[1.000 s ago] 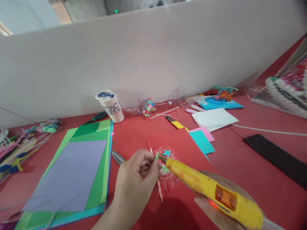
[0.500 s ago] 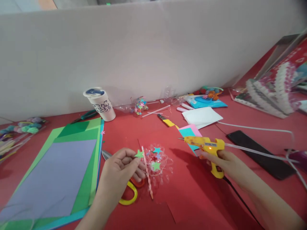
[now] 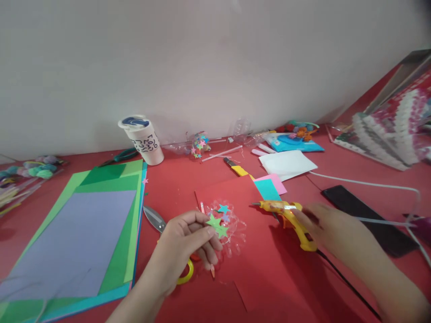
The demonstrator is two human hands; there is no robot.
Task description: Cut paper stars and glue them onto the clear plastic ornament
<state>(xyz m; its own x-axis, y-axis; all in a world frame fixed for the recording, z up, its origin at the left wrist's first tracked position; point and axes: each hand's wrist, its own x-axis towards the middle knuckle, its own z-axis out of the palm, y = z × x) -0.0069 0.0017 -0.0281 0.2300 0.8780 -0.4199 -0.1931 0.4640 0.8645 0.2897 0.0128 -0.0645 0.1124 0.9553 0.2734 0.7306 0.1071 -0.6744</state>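
Note:
Pinched between thumb and forefinger of my left hand (image 3: 191, 242) is a light green paper star (image 3: 213, 221). Just below it, a second green star (image 3: 221, 230) appears against a clear plastic piece (image 3: 238, 229) on the red surface. A teal star (image 3: 223, 209) and a lilac star lie on that plastic too. My left hand partly covers a pink twisted stick (image 3: 213, 271) and scissors (image 3: 155, 220) with yellow and orange handles. My right hand (image 3: 332, 229) is closed around the rear of a yellow glue gun (image 3: 279, 206), its nozzle pointing left; some fingers are hidden.
Coloured sheets (image 3: 74, 242) are stacked at left, near a white lidded cup (image 3: 144, 141). A star-covered ball (image 3: 200, 146) and a yellow cutter (image 3: 239, 169) lie farther back. White paper (image 3: 286, 164), a black phone (image 3: 367, 217) and a white cable (image 3: 363, 180) are at right.
My left hand has moved right with the green star, now over the clear plastic. My right hand has shifted from the glue gun's handle up over its rear end.

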